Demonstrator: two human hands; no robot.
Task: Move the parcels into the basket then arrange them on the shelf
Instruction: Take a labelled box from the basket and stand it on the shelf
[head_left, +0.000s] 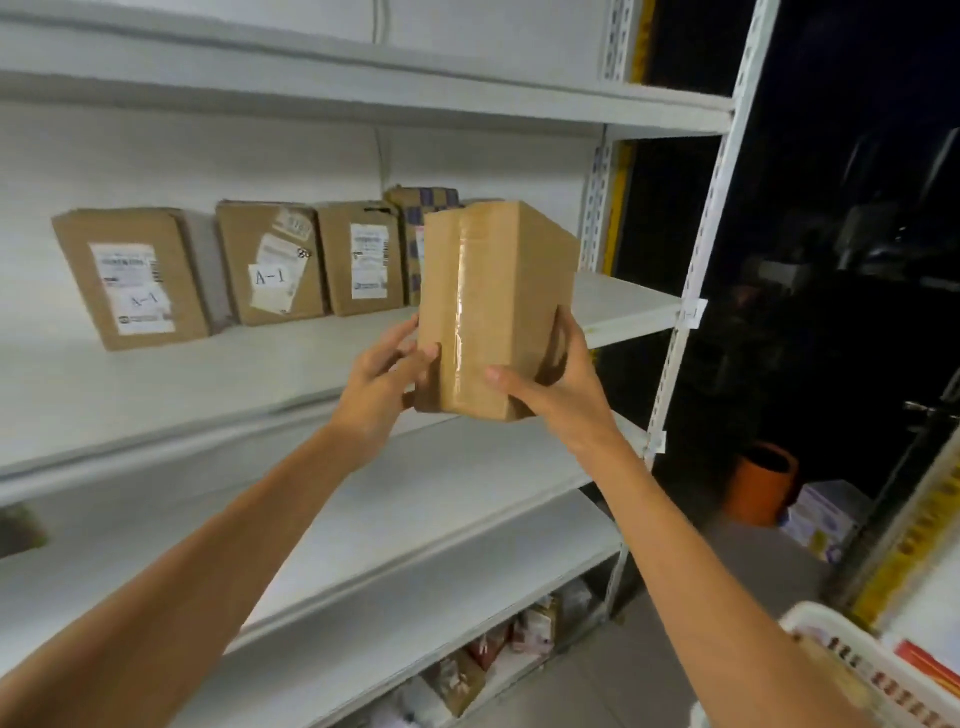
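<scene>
I hold a brown taped cardboard parcel (493, 301) upright in both hands, in front of the white shelf board (218, 379). My left hand (376, 387) grips its lower left side and my right hand (553, 387) grips its lower right side and corner. Several labelled brown parcels stand in a row at the back of that shelf: one at far left (130, 278), one marked A-1 (272, 262), one beside it (361, 257), and a patterned one (415, 208) partly hidden behind the held parcel. A white basket (852, 670) sits at the lower right.
A perforated white upright post (701, 249) marks the shelf's right end. A lower shelf board (415, 499) runs beneath. Small packages (498, 644) lie on the bottom level. An orange bin (761, 483) and a box (821, 519) stand on the floor at right.
</scene>
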